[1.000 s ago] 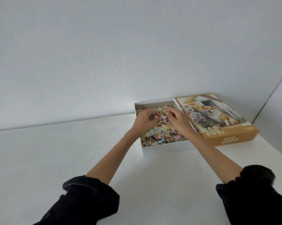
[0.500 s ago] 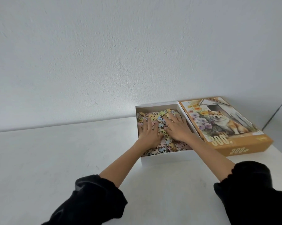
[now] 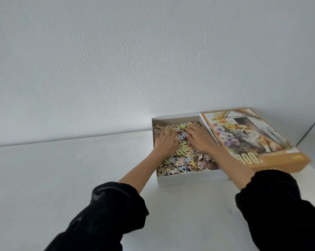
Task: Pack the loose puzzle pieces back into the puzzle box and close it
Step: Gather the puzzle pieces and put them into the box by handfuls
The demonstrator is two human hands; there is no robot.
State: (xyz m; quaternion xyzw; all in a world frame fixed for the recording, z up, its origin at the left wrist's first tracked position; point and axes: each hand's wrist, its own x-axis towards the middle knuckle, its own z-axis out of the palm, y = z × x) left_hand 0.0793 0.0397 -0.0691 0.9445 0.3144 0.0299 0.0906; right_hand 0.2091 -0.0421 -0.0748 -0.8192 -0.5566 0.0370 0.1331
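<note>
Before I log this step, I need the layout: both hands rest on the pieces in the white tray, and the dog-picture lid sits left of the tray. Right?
One slip: the head view shows the dog-picture lid right of the white tray, not left. The left hand and right hand do rest on the pieces.

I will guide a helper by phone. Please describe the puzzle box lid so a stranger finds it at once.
Follow the white table to its far right corner by the wall. An open white box full of pastel puzzle pieces sits there, and the lid lies flat along its right side. Only the lid is orange-edged, showing a dog among flowers.
</note>
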